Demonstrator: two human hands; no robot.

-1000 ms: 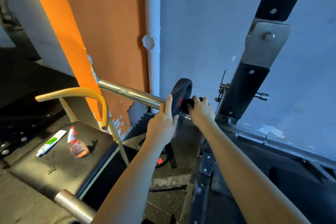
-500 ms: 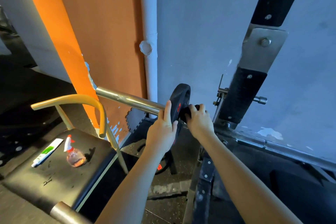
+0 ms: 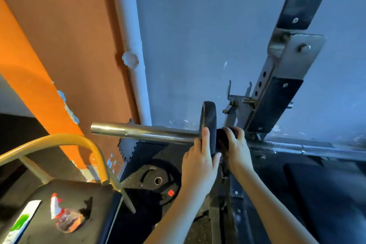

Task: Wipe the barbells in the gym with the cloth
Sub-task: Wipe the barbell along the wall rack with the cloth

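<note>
A steel barbell [image 3: 142,133] lies across the rack, its bare sleeve end pointing left. A small black weight plate [image 3: 209,117] sits on the sleeve. My left hand [image 3: 200,161] grips the plate's lower edge, thumb up along its left face. Just right of the plate, my right hand [image 3: 236,149] is closed around a dark cloth [image 3: 221,137] pressed against the bar. The knurled shaft [image 3: 309,147] runs on to the right. Most of the cloth is hidden under my fingers.
The black rack upright [image 3: 277,101] with a steel bracket stands right of the plate. A second plate [image 3: 158,181] lies on the floor below. At lower left, a padded bench [image 3: 99,204] with a yellow rail [image 3: 59,140] holds a spray bottle [image 3: 66,218] and a tube [image 3: 19,224].
The view has shifted closer and downward, so the bar now looks level. My hands stay on the plate and cloth, the left hand now lower on the plate's edge.
</note>
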